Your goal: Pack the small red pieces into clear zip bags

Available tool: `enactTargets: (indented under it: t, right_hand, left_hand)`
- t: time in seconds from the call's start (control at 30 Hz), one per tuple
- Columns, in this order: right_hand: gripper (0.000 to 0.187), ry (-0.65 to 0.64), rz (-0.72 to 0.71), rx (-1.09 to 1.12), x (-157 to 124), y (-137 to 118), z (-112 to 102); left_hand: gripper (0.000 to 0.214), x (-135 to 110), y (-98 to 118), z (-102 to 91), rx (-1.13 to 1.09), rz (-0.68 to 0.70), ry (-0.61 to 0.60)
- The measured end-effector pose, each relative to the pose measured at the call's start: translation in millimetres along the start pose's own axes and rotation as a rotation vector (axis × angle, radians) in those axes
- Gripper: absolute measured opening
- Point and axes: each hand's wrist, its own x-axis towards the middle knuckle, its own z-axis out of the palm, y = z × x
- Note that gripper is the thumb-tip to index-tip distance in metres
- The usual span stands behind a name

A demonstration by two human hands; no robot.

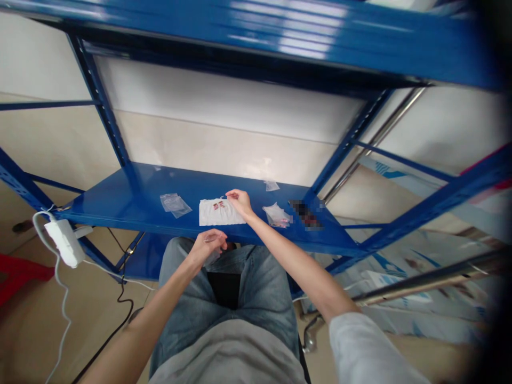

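I sit in front of a low blue metal shelf. My right hand reaches onto it and pinches something small at the top edge of a white cloth that carries small red pieces. My left hand hovers just below the shelf's front edge, above my lap, with its fingers curled round a small clear item I cannot make out. A heap of small clear bags lies right of the cloth, and flat clear bags lie to its left.
A single clear bag lies at the back of the shelf, and a dark object at its right end. A white power strip with cables hangs at the left corner. Blue uprights and an upper shelf frame the space. A red stool stands at left.
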Motion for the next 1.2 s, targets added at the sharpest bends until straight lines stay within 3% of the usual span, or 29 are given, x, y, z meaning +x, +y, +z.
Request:
enactTargets:
  t: [0.2,0.47,0.53,0.73,1.0,1.1,1.2]
  right_hand:
    - [0.016,0.013,-0.038,-0.116,-2,24,17]
    - [0.012,0.027,-0.197,-0.413,-11,23,20]
    - [0.01,0.043,-0.182,-0.424,-11,24,20]
    - [0.008,0.049,-0.066,-0.336,-6,29,20]
    - [0.006,0.078,-0.06,-0.273,-5,30,19]
    - [0.006,0.145,-0.077,-0.17,-6,17,14]
    - [0.008,0.166,-0.193,-0.005,-15,-8,7]
  left_hand:
    - [0.032,2,-4,-3.3,-0.003,0.009,0.009]
    - [0.032,5,-10,-0.9,-0.024,-0.012,0.016]
    - [0.032,3,-10,0.1,-0.023,-0.021,0.011]
    - [0.033,-2,-9,0.8,-0.036,-0.004,0.015]
    - [0.031,-1,-10,3.2,-0.018,-0.004,-0.005]
    - [0.028,-1,-10,2.6,-0.015,-0.009,-0.001]
    - [0.025,1,-8,0.7,-0.016,-0.022,0.018]
